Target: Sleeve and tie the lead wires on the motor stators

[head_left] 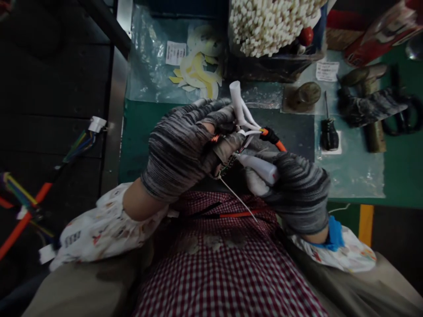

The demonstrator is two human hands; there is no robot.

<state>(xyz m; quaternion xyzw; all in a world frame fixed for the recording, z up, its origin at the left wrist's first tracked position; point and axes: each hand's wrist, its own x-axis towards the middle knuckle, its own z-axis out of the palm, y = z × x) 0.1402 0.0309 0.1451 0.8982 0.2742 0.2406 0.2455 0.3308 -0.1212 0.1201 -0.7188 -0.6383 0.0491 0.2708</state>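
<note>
My left hand [187,145], in a grey striped knit glove with worn fingertips, is closed around the end of a wiring harness. White sleeves [236,103] rise from its fingertips and run together to an orange cable [280,145] bound with black tape. My right hand [295,189], gloved alike, closes around a white tapered plastic tool [259,168]. The tool's narrow end points at the left fingertips, touching or close to them; the contact spot is hidden. A thin pale cord [237,193] hangs below the left fingers.
A box of white sticks [274,26] stands at the back. Yellow and white scraps [198,72] lie on plastic to its left. At right are a screwdriver [329,132], a brown jar [307,96], a cloth-wrapped tool [373,105] and a red can [380,37]. Harness wires [77,145] hang at left.
</note>
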